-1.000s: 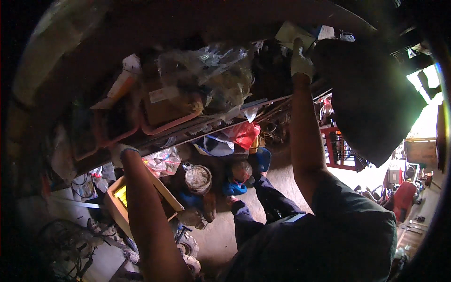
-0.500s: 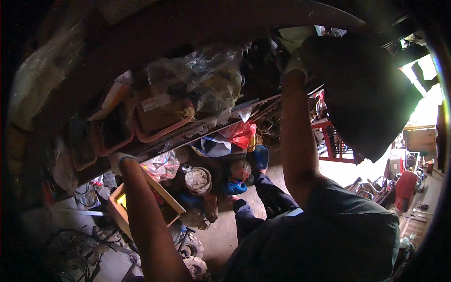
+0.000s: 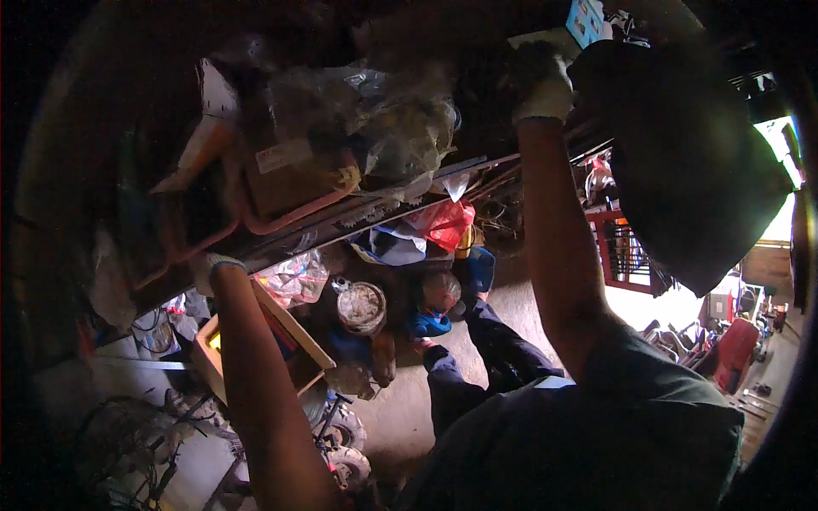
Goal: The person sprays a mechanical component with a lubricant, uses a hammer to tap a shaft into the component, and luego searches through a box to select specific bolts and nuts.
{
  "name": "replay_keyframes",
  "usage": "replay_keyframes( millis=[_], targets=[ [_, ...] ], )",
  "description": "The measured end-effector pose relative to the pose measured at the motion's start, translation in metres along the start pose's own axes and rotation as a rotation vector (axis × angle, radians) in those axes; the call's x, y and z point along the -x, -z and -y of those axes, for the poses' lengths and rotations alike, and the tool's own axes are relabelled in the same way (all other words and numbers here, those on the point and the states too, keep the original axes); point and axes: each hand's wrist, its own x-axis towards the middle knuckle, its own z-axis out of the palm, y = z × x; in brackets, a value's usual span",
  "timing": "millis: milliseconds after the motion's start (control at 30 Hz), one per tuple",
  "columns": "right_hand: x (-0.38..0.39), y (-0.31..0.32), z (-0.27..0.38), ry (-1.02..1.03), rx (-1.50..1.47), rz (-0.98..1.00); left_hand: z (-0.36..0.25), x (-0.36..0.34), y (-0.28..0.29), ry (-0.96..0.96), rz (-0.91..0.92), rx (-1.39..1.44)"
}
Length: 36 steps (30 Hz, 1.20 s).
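My left hand [image 3: 204, 271], in a white work glove, is at the front edge of a dark workbench [image 3: 311, 243], beside a reddish-rimmed tray [image 3: 196, 253]. Shadow and the wrist hide its fingers. Farther right, my right hand [image 3: 547, 92], gloved too, reaches over the back of the bench. Its fingers fade into darkness, so whether they grip anything does not show. Close by it are a pale flat piece [image 3: 537, 39] and a light-blue box-like thing [image 3: 585, 22]. Between my hands lie a brown cardboard box [image 3: 285, 183] and crumpled clear plastic bags [image 3: 400, 136].
Below the bench stand a wooden drawer-like box [image 3: 298, 332], a whitish crusted bucket [image 3: 361, 308] and a red plastic bag [image 3: 447, 223]. Knobby wheels [image 3: 348, 426] and tangled wires [image 3: 149, 443] lie at lower left. A large dark shape [image 3: 682, 162] blocks part of the right side.
The view has shifted a little. My right hand is slightly farther up and right, and the light-blue box-like thing now shows beyond it. My left hand stays at the bench edge.
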Motion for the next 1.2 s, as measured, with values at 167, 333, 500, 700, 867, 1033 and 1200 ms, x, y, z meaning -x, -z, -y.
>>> replay_keyframes(
  millis=[167,333,500,700,867,1033,1200],
  targets=[
    [-0.034,0.018,-0.036,-0.014,0.626,-0.028,-0.001,0.004,-0.01,0.034,0.031,0.091],
    [-0.041,0.013,-0.032,-0.272,0.19,0.089,-0.006,0.003,0.001,0.068,0.053,0.27],
    [0.003,-0.06,-0.074,0.055,-0.196,0.296,0.0,0.039,0.042,0.133,0.146,0.848],
    [-0.111,-0.062,-0.092,-0.723,-0.843,0.353,-0.064,0.322,0.042,-1.335,0.175,1.056],
    [-0.06,-0.065,-0.006,-0.288,-0.338,0.51,-0.235,0.412,0.026,-1.798,-0.052,0.048],
    [-0.039,-0.105,-0.027,-0.465,-1.233,0.59,-0.328,0.387,-0.056,-1.579,0.1,-0.394],
    [-0.035,-0.113,-0.054,-0.31,-1.175,0.478,-0.345,0.421,-0.029,-1.571,0.363,-0.66]
  ],
)
